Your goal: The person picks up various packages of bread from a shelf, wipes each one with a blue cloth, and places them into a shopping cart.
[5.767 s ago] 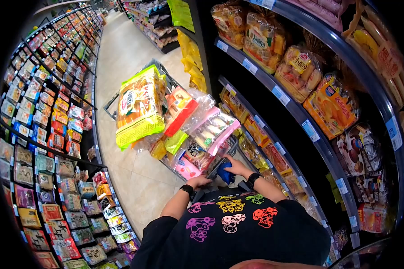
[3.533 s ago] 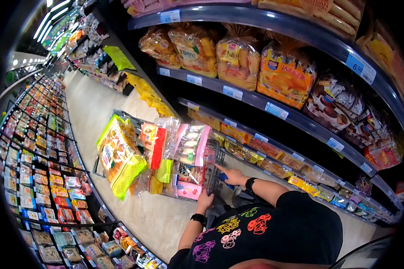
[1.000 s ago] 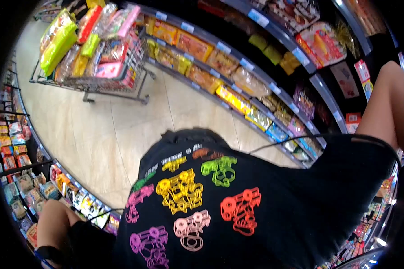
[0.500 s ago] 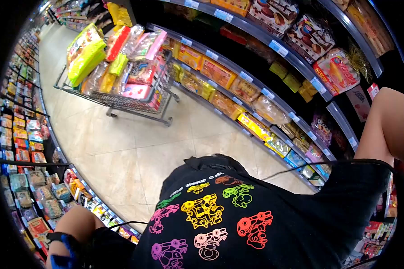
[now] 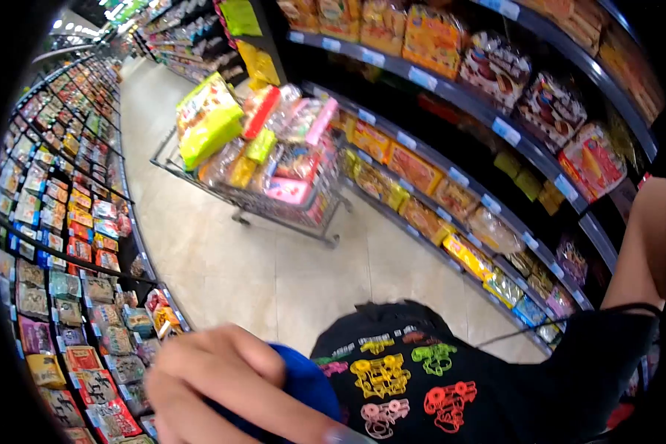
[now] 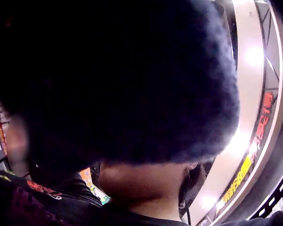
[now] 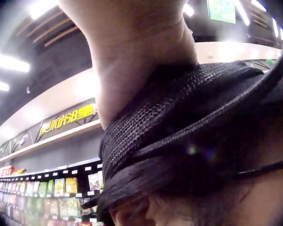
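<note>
Close to the head camera, my left hand (image 5: 222,385) holds a blue soft-looking bundle (image 5: 303,385), its fingers bent over it. A dark blue fuzzy surface (image 6: 221,108) fills much of the left wrist view, right before the person's head, with the neck (image 6: 155,202) showing beneath. My right forearm (image 5: 640,259) is raised at the right edge of the head view. In the right wrist view, the right hand (image 7: 137,42) is up by a black mesh band (image 7: 146,113) and hair; its fingers are hidden.
A loaded shopping cart (image 5: 274,203) stands ahead in the aisle, heaped with packaged bread and snacks. Shelves of bread (image 5: 429,44) line the right, and a rack of small packets (image 5: 89,222) the left. Tiled floor (image 5: 274,274) runs between them. A black cord (image 5: 525,329) crosses near the right arm.
Both hands have left the cart and the arms have lifted; the cart now stands apart. The blue bundle, earlier in the right hand, has come up into view in the left hand.
</note>
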### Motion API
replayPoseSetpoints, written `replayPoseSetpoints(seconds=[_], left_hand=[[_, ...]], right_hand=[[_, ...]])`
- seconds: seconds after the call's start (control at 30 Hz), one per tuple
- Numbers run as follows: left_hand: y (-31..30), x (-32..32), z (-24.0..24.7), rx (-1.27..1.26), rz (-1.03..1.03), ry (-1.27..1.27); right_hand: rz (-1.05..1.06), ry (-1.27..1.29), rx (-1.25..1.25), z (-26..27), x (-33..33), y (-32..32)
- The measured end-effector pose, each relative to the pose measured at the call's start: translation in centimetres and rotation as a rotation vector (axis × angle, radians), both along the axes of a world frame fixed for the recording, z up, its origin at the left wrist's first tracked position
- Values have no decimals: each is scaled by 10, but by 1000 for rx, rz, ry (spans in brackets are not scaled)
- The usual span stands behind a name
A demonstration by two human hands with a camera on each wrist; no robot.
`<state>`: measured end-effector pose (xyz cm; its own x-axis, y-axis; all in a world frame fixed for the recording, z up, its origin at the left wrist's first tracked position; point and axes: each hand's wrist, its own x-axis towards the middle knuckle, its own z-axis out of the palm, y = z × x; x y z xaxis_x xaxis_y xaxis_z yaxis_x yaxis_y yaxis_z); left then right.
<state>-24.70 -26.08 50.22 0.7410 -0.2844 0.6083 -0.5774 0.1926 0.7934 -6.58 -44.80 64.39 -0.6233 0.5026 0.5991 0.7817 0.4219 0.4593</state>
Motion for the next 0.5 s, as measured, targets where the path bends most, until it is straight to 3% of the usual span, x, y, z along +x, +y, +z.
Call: replayPoseSetpoints(seconds=[0.07,0.13,0.27,0.4,0.5], left_hand=[[-26,25,-20,-293,151,-595],[-10,18,-19,-197,-126,-311],[-11,14,-8,-232,-468,40],[-24,7,-2,-308,-473,17],[-34,4,-1,-383,-359,-70]], right_hand=[[7,-45,15,2,-4,-4],[9,-57,11,1,-5,-2],[29,-55,21,3,-5,6],[33,-52,24,4,-4,11],[40,-49,24,5,-4,15]])
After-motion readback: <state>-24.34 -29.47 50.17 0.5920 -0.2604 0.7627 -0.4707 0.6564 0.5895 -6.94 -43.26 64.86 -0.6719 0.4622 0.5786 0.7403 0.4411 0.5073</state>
